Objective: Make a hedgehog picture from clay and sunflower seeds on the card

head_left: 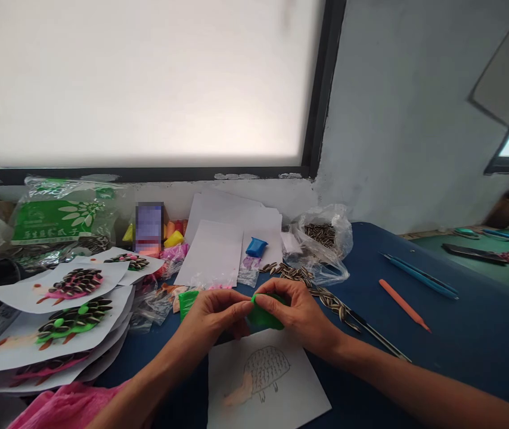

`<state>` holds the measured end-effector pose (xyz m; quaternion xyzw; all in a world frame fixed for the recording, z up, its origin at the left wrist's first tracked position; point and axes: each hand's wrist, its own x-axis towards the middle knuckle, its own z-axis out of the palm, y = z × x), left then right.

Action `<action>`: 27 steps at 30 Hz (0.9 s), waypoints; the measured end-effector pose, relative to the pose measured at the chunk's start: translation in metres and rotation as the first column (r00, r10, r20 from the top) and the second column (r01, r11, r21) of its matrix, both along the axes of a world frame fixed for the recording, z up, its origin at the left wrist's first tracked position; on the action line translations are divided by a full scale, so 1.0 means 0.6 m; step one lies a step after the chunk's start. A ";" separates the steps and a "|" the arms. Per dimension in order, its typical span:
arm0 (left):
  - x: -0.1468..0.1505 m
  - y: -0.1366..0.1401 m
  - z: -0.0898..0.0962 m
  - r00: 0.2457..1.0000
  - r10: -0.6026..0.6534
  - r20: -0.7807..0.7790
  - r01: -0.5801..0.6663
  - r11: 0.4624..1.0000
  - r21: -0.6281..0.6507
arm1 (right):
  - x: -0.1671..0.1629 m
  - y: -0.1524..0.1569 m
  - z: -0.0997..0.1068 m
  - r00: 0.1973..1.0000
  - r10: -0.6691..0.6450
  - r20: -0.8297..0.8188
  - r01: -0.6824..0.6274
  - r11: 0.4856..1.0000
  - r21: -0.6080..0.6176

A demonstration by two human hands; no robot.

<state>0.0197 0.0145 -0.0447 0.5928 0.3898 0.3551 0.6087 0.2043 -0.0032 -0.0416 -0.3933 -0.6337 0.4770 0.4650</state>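
My right hand [301, 310] is closed around a lump of bright green modelling clay [264, 316], its thumb and forefinger at the upper edge. Opposite it, my left hand [219, 313] pinches the same clay at its left edge, fingertips almost touching the other hand's. Just below both hands lies a sheet of white paper [299, 402] with a pencil-drawn hedgehog [267, 366], whose face has a thin peach-coloured layer on it. Beside my left wrist sits a green packet [186, 302]. Loose sunflower seeds [288, 272] are scattered behind my right hand.
At left, finished hedgehog pictures [73, 285] with seeds and clay lie stacked. A bag of seeds [321, 235], white sheets [212, 253] and a blue clay packet [255, 246] stand behind. An orange marker [404, 305], a blue pen-like tool [419, 276] and a pen [382, 338] lie right.
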 end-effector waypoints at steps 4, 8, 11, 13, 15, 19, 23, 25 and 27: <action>-0.003 0.002 -0.008 0.998 -0.003 0.063 0.006 0.999 -0.049 | -0.004 -0.004 0.002 0.998 0.039 -0.041 -0.040 0.999 -0.024; -0.003 0.004 -0.010 0.998 -0.039 0.041 0.040 0.998 -0.037 | -0.004 -0.003 0.000 0.996 0.064 -0.063 -0.067 0.997 -0.045; 0.001 0.002 -0.004 0.996 -0.081 0.037 0.082 0.996 -0.026 | -0.001 -0.002 -0.001 0.999 0.027 -0.023 -0.027 1.000 -0.004; 0.005 -0.001 0.000 0.997 -0.072 0.025 0.072 0.997 -0.013 | -0.001 -0.003 0.001 0.999 -0.012 0.031 0.012 0.999 0.030; 0.008 -0.002 0.002 0.999 -0.043 0.005 0.043 0.999 0.002 | -0.003 -0.005 0.004 0.994 -0.056 0.089 0.050 0.997 0.066; 0.008 -0.001 0.001 1.000 -0.001 -0.024 0.002 0.999 0.033 | -0.004 -0.005 0.006 0.992 -0.066 0.107 0.060 0.996 0.062; 0.002 0.005 0.004 0.998 0.056 -0.020 -0.054 0.996 0.066 | 0.000 -0.001 0.004 0.998 -0.046 0.053 0.045 0.999 0.008; 0.000 0.006 0.005 0.997 0.075 -0.031 -0.073 0.995 0.073 | 0.001 0.000 0.003 0.998 -0.043 0.046 0.043 0.999 -0.002; 0.000 0.006 0.003 0.996 0.067 -0.050 -0.063 0.995 0.084 | 0.000 -0.001 0.003 0.999 -0.034 0.038 0.034 0.999 -0.010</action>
